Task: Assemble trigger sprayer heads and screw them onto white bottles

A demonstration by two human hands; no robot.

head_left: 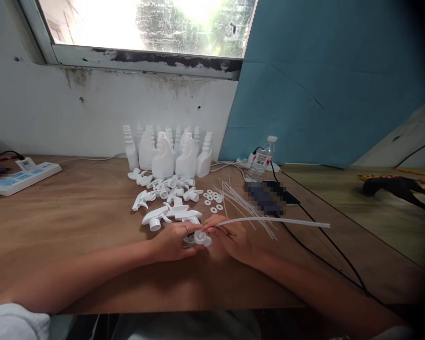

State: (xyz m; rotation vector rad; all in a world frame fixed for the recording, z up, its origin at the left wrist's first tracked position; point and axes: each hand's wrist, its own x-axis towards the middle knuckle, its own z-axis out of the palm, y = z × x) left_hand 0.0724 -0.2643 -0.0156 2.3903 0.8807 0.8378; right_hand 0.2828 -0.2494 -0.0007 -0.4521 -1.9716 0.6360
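a white spray head (199,237) is held near the front of the desk (85,212), gripped by the fingers of the left hand (172,242), and a whitish tube (269,219) is pinched near one end by the fingers of the right hand (235,241). the tube could probably get kinked if it's pushed in crooked, or its loose end snagged on the black cables (364,287). farther back, the white bottles (163,158) are uncapped, contents hidden by the walls. the clear bottle (259,165) is capped; how full can't be told.
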